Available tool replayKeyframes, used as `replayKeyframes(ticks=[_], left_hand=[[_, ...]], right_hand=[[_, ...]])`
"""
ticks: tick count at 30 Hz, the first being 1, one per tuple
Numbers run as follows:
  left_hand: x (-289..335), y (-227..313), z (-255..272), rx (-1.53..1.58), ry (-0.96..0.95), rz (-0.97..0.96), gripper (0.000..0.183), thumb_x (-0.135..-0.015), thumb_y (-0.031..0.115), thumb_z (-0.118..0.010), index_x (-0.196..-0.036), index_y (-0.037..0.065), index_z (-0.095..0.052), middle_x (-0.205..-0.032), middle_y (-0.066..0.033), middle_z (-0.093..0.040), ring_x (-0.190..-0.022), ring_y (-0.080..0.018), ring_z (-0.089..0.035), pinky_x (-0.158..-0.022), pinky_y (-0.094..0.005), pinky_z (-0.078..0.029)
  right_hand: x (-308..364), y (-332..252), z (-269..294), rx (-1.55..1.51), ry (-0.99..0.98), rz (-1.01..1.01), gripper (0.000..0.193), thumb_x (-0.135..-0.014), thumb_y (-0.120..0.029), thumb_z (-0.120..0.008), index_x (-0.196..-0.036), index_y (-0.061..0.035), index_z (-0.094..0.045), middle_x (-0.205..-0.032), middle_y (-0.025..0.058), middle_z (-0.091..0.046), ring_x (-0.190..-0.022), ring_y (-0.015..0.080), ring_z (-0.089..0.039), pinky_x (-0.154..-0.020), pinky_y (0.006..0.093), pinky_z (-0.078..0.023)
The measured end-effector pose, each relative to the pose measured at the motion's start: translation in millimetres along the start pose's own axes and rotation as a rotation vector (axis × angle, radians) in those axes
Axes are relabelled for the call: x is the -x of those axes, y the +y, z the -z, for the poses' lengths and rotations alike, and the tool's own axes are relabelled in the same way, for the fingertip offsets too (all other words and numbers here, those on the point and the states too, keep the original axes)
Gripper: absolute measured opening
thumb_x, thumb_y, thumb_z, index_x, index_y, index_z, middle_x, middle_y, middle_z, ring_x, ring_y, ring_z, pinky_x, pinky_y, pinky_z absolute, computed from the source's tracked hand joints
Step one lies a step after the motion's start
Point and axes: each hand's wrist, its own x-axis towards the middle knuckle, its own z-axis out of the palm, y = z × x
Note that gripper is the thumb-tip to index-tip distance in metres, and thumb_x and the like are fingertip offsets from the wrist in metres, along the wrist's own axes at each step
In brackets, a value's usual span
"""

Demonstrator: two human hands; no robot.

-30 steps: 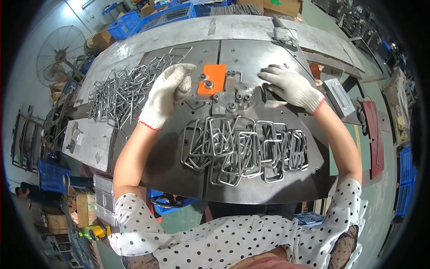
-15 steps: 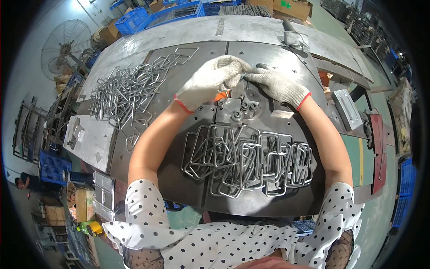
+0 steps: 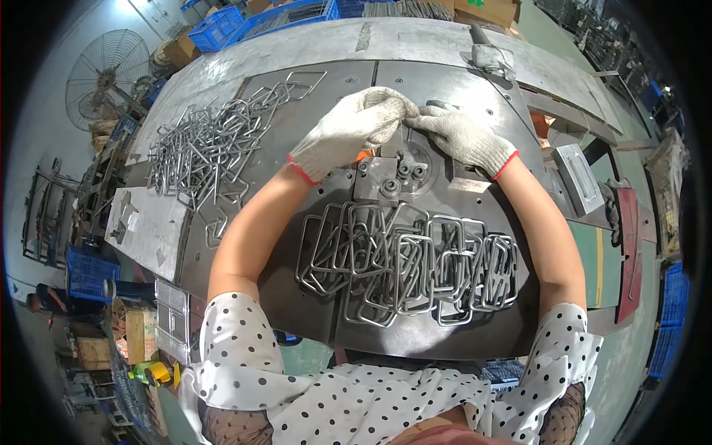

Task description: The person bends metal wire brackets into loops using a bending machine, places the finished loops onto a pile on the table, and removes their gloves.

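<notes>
Both of my hands wear white knit gloves with red cuffs. My left hand (image 3: pixel 354 130) and my right hand (image 3: pixel 463 137) meet fingertip to fingertip over the far side of a steel bending jig (image 3: pixel 391 176) on the dark metal table (image 3: pixel 311 311). Their fingers are curled shut around a thin metal wire piece (image 3: pixel 439 104), which only shows just past the right fingers. An orange block (image 3: pixel 362 156) peeks out under my left palm. A heap of bent rectangular wire frames (image 3: pixel 408 263) lies between my forearms, nearer to me.
A big pile of loose wire pieces (image 3: pixel 200 144) covers the table's left side. A grey metal plate (image 3: pixel 144 226) hangs off the left edge. Blue crates (image 3: pixel 222 26) and a floor fan (image 3: pixel 100 74) stand beyond the table. A metal box (image 3: pixel 582 178) sits at the right.
My hands were spread apart and flat, the left by the orange block. They have come together beyond the jig, with the left hand now covering the block.
</notes>
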Motion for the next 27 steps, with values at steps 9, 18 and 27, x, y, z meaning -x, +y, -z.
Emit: replayKeyframes(ticks=[9, 18, 27], left_hand=[[-1, 4, -7, -0.081, 0.019, -0.045, 0.024, -0.104, 0.020, -0.059, -0.115, 0.002, -0.071, -0.099, 0.0024, -0.068, -0.082, -0.0025, -0.053, -0.074, -0.0199, -0.044], [-5, 6, -13, -0.083, 0.006, -0.032, 0.024, -0.104, 0.020, -0.058, -0.115, 0.003, -0.072, -0.093, 0.0043, -0.066, -0.079, -0.0021, -0.050, -0.070, -0.0198, -0.041], [-4, 0, -9, -0.069, 0.013, -0.059, 0.025, -0.104, 0.022, -0.059, -0.115, 0.003, -0.072, -0.100, 0.0013, -0.068, -0.089, -0.0044, -0.055, -0.081, -0.0215, -0.046]], right_hand=[[1, -7, 6, 0.024, -0.052, -0.053, 0.054, -0.093, -0.007, -0.054, -0.145, -0.0201, -0.058, -0.146, 0.0129, -0.056, -0.135, 0.0360, -0.051, -0.113, 0.0473, -0.043], [5, 7, -1, 0.016, -0.025, -0.003, 0.053, -0.093, -0.007, -0.054, -0.145, -0.0194, -0.057, -0.148, 0.0125, -0.055, -0.136, 0.0361, -0.050, -0.115, 0.0472, -0.042], [2, 1, 2, 0.019, -0.035, -0.016, 0.054, -0.094, -0.008, -0.055, -0.146, -0.0204, -0.057, -0.148, 0.0121, -0.055, -0.137, 0.0355, -0.050, -0.115, 0.0470, -0.042]])
